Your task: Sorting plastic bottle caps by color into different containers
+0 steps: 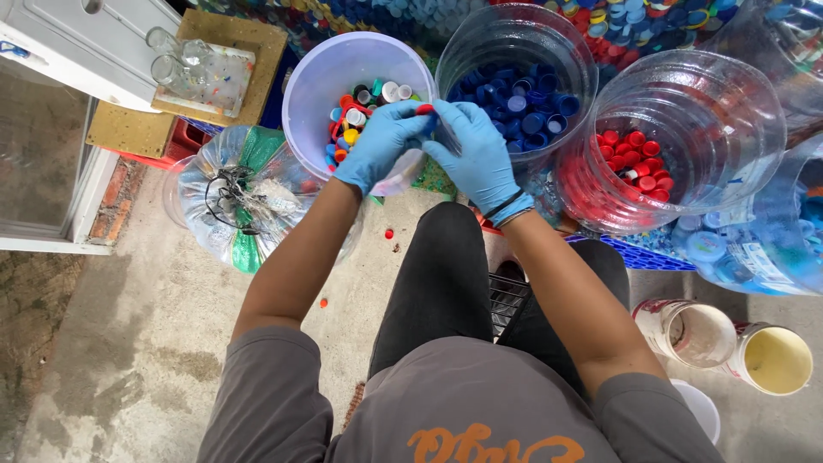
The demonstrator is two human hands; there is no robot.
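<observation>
Both my hands wear blue gloves. My left hand [377, 144] holds a small clear plastic bottle [401, 175] and pinches a red cap [424, 109] at its top. My right hand [476, 154] meets it, fingers on the same cap and bottle. They hover over the near rim of a white bucket [313, 94] with mixed-colour caps. Beside it stand a clear container of blue caps [523, 107] and a clear container of red caps [639, 163].
A clear bag [231, 197] with green and dark scraps lies at the left. Two cans [729, 339] stand at lower right beside a blue crate [643, 255]. A large bag of blue caps [771, 240] sits right. Loose red caps [388, 233] dot the concrete floor. A heap of caps fills the back.
</observation>
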